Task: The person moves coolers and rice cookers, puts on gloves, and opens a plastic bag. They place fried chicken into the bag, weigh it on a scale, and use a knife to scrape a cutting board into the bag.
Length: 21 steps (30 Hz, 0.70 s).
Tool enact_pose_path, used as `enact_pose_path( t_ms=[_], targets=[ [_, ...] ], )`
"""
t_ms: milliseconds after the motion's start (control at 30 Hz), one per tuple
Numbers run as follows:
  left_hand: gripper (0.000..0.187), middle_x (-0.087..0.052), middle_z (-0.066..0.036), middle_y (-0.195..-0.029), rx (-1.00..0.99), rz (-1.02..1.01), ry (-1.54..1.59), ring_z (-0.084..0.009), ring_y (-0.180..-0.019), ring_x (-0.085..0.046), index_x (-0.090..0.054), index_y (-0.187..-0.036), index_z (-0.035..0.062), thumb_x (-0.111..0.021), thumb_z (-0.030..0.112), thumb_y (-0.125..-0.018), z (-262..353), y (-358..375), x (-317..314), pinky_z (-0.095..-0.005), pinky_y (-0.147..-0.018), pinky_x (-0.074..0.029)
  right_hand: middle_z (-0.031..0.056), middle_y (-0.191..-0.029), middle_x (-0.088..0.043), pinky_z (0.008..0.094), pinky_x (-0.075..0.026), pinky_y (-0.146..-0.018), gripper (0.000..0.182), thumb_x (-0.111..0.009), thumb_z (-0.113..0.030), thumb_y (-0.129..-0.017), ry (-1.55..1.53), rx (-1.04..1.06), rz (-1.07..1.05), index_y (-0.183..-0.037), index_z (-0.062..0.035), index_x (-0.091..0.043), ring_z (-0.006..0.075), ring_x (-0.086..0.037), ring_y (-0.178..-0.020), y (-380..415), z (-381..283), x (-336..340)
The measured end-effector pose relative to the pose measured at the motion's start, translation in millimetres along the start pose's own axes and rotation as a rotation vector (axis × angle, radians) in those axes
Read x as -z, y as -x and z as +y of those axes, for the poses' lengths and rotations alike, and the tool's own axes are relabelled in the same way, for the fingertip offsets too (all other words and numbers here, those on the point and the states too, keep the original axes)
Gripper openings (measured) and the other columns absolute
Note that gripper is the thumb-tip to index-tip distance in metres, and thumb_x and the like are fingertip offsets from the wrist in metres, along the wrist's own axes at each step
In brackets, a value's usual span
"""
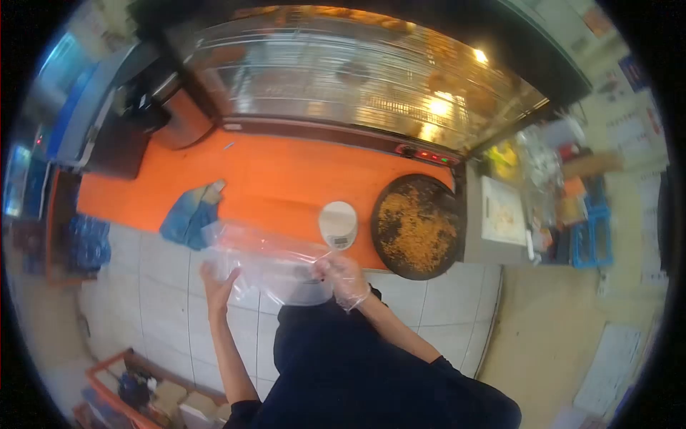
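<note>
A clear plastic bag (pixel 286 268) stretches between my two hands, in front of the orange counter's near edge. My right hand (pixel 344 280) wears a thin clear plastic glove and is closed on the bag's right end. Bare, my left hand (pixel 220 286) is at the bag's left end with thumb and fingers apart; the bag partly overlaps it. Just beyond the bag, a small white kitchen scale (pixel 338 225) sits on the counter. To its right lies a round dark tray (pixel 384 247) covered with orange-brown crumbs or shreds. A blue cloth or bag (pixel 191 217) rests at the counter's edge, left of the clear bag.
Behind the orange counter (pixel 286 175) stands a lit glass display cabinet (pixel 343 79). A metal container (pixel 182 118) is at the back left. On the right are a white cutting board (pixel 502 211) and a blue basket (pixel 592 237). Below left is a shelf with boxes (pixel 168 400).
</note>
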<state>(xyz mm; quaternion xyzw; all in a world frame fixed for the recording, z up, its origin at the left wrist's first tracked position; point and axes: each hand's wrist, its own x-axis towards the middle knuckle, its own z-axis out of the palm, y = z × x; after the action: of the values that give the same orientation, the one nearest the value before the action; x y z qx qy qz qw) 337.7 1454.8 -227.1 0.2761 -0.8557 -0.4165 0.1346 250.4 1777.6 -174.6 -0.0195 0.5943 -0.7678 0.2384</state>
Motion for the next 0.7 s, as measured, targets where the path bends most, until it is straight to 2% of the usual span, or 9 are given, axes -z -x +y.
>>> enact_pose_path(
  t_ms=[67, 100, 133, 200, 233, 333, 500, 667, 700],
  targets=[
    [0.069, -0.056, -0.019, -0.131, -0.355, 0.253, -0.398, -0.0308, -0.110, -0.060, -0.046, -0.137, -0.0026, -0.079, 0.020, -0.080, 46.0, -7.9, -8.8, -0.0378, -0.095, -0.048, 0.0028, -0.080, -0.065, 0.0271, -0.049, -0.069, 0.021, -0.066, -0.019, -0.094, 0.100, 0.010, 0.006, -0.103, -0.0002, -0.070, 0.0094, -0.060, -0.075, 2.7, -6.7, -1.4],
    [0.055, -0.061, -0.015, -0.121, -0.272, 0.005, -0.125, -0.0263, -0.104, -0.062, -0.053, -0.129, -0.0009, -0.077, 0.017, -0.082, 87.3, -2.9, -16.6, -0.0361, -0.093, -0.049, 0.0027, -0.078, -0.064, 0.0278, -0.049, -0.068, 0.021, -0.068, -0.019, -0.093, 0.145, 0.012, 0.005, -0.101, -0.0003, -0.070, 0.0093, -0.060, -0.075, 5.2, -13.0, -3.4],
    [0.042, -0.065, -0.011, -0.111, -0.177, -0.243, 0.139, -0.0219, -0.098, -0.064, -0.060, -0.121, 0.0008, -0.076, 0.014, -0.084, 121.8, 6.6, -26.1, -0.0345, -0.090, -0.051, 0.0066, -0.080, -0.066, 0.0310, -0.050, -0.068, 0.022, -0.073, -0.022, -0.088, 0.282, 0.019, 0.031, -0.099, -0.0022, -0.073, 0.0141, -0.063, -0.074, 6.8, -25.2, -4.7],
    [0.024, -0.066, -0.007, -0.097, -0.110, -0.599, 0.361, -0.0151, -0.091, -0.063, -0.067, -0.110, 0.0022, -0.072, 0.008, -0.087, 180.4, 32.7, -45.5, -0.0308, -0.084, -0.052, 0.0089, -0.082, -0.068, 0.0324, -0.051, -0.068, 0.023, -0.076, -0.023, -0.085, 0.457, 0.324, 0.039, -0.095, -0.0030, -0.074, 0.0177, -0.065, -0.074, 3.7, -17.3, -0.7],
    [0.018, -0.067, -0.008, -0.101, -0.113, -0.641, 0.372, -0.0127, -0.088, -0.064, -0.070, -0.103, 0.0025, -0.073, 0.007, -0.086, 203.4, 39.8, -54.5, -0.0277, -0.078, -0.054, 0.0100, -0.082, -0.069, 0.0331, -0.052, -0.069, 0.023, -0.077, -0.024, -0.083, 0.549, 0.482, 0.041, -0.094, -0.0034, -0.075, 0.0195, -0.066, -0.074, 1.0, -19.1, -0.4],
    [0.010, -0.070, -0.007, -0.095, -0.006, -0.704, 0.417, -0.0113, -0.083, -0.065, -0.072, -0.094, 0.0008, -0.073, 0.005, -0.085, 208.7, 35.7, -80.2, -0.0259, -0.074, -0.054, 0.0120, -0.082, -0.069, 0.0332, -0.053, -0.071, 0.023, -0.079, -0.025, -0.081, 0.500, 0.307, 0.181, -0.086, -0.0034, -0.072, 0.0242, -0.067, -0.074, 13.6, -50.0, 2.9],
    [0.008, -0.071, -0.005, -0.084, 0.191, -0.902, 0.562, -0.0107, -0.080, -0.064, -0.072, -0.090, 0.0018, -0.075, 0.008, -0.086, 199.7, 26.2, -105.6, -0.0262, -0.073, -0.053, 0.0084, -0.082, -0.071, 0.0310, -0.054, -0.073, 0.018, -0.079, -0.019, -0.082, 0.556, 0.233, 0.266, -0.083, -0.0034, -0.070, 0.0174, -0.068, -0.077, 30.9, -46.7, 44.8],
    [0.010, -0.067, -0.003, -0.084, 0.016, -0.836, 0.457, -0.0105, -0.081, -0.064, -0.067, -0.086, 0.0022, -0.075, 0.008, -0.086, 221.0, 20.3, -116.6, -0.0259, -0.074, -0.052, 0.0059, -0.084, -0.070, 0.0310, -0.055, -0.077, 0.019, -0.081, -0.014, -0.080, 0.097, 0.254, 0.500, -0.081, -0.0031, -0.066, 0.0148, -0.067, -0.079, 39.7, -52.0, 82.7],
    [0.011, -0.066, -0.003, -0.084, 0.001, -0.837, 0.453, -0.0103, -0.081, -0.063, -0.066, -0.085, 0.0022, -0.075, 0.008, -0.086, 226.9, 22.3, -120.0, -0.0259, -0.074, -0.052, 0.0066, -0.083, -0.070, 0.0315, -0.054, -0.076, 0.020, -0.081, -0.016, -0.079, 0.226, 0.281, 0.477, -0.081, -0.0033, -0.066, 0.0152, -0.067, -0.078, 41.3, -50.2, 86.4]
  ],
)
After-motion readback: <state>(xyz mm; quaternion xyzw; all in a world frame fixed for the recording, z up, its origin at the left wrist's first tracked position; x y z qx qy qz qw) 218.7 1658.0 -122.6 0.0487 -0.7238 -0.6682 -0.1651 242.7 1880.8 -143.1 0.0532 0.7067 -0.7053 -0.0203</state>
